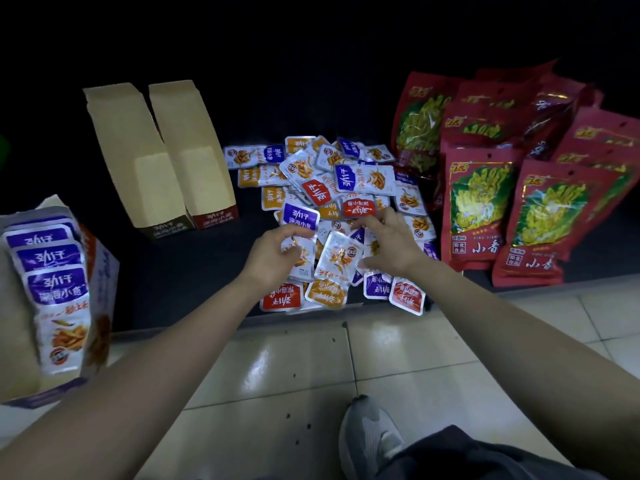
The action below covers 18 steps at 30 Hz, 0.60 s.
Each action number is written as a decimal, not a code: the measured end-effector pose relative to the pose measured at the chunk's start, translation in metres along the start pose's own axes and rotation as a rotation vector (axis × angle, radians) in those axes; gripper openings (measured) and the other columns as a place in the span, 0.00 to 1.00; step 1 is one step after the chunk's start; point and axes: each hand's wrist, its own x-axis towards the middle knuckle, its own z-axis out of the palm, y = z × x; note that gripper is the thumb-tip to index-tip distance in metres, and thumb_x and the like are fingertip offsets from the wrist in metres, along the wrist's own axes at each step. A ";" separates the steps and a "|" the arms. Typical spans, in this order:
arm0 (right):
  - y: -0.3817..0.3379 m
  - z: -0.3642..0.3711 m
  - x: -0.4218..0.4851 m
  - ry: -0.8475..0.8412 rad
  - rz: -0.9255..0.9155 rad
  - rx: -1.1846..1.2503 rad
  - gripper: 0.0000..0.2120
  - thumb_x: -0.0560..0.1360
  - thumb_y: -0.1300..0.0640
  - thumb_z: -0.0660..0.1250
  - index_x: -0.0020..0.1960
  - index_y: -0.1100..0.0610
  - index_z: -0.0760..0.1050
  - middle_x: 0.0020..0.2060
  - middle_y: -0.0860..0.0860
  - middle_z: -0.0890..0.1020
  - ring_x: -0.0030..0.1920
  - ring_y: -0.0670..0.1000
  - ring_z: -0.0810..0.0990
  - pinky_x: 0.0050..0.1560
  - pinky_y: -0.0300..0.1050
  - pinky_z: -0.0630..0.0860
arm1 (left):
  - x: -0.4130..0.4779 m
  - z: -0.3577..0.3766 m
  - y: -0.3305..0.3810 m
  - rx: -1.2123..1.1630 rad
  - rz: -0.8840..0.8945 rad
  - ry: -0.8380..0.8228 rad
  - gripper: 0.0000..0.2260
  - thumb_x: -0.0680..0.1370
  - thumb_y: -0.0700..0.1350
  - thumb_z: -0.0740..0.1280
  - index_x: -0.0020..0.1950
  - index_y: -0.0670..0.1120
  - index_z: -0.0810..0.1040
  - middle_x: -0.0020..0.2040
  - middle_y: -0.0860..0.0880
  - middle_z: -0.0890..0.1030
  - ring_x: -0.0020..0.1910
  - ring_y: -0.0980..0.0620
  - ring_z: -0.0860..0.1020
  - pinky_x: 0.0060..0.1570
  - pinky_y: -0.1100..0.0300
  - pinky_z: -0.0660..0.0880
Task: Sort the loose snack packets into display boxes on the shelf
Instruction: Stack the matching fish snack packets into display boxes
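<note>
A heap of loose snack packets [332, 188] in purple, red and orange lies on the dark shelf. My left hand [273, 252] grips a purple-topped packet [300, 216] at the heap's near edge. My right hand [389, 242] reaches over the heap, its fingers curled onto packets beside a silver packet [341, 258] that lies between both hands; whether it holds one I cannot tell. Two empty cardboard display boxes [162, 161] stand open at the back left. A third display box [52, 289] at the near left holds a row of purple packets.
Large red bags [512, 188] with yellow print stand stacked on the right of the shelf. The shelf's front edge runs above a pale tiled floor [311, 368]. A grey shoe [370, 438] and a dark trouser leg are at the bottom right.
</note>
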 end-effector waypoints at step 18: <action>-0.010 -0.009 0.000 -0.121 0.128 -0.234 0.51 0.62 0.44 0.80 0.76 0.51 0.55 0.68 0.54 0.64 0.71 0.58 0.60 0.70 0.55 0.58 | -0.003 0.007 0.002 0.004 0.022 -0.233 0.14 0.81 0.37 0.61 0.63 0.49 0.78 0.66 0.52 0.73 0.62 0.55 0.73 0.40 0.75 0.73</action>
